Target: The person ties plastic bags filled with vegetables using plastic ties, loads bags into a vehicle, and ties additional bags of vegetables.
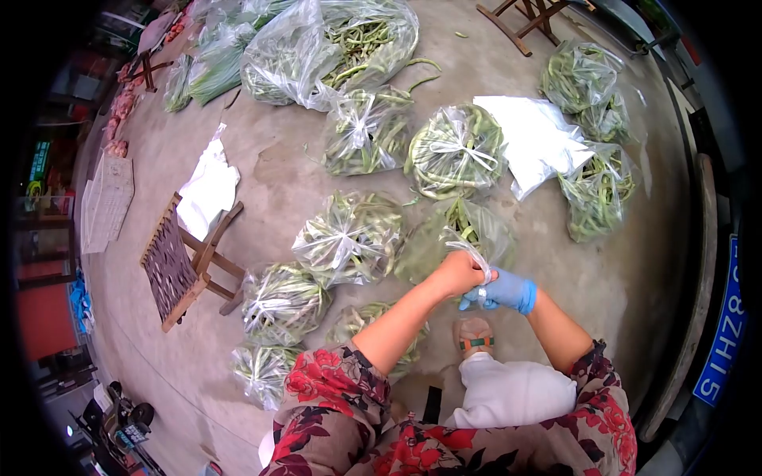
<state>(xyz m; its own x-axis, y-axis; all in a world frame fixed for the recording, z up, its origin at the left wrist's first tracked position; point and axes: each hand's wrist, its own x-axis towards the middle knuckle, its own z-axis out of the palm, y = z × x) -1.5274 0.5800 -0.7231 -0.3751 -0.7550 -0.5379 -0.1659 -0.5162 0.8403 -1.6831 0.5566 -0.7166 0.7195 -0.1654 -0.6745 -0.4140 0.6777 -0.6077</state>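
My left hand [459, 274], bare, is closed round the gathered neck of a clear plastic bag [429, 247] of green beans. My right hand [506, 293] wears a blue glove and pinches the twisted top of the same bag, close against the left. Long green beans [462, 222] show through the bag, which rests on the floor in front of my feet. Just beyond it stands a knotted bag of beans [456, 152], and to its left another tied bag [349, 238].
More tied bean bags [284, 303] lie at left, with others [599, 190] at right. White plastic sheets [536, 143] lie beyond. A folding stool [186, 266] stands at left. A large open bag of beans [369, 44] lies at the back. A vehicle with a blue plate [721, 317] borders the right.
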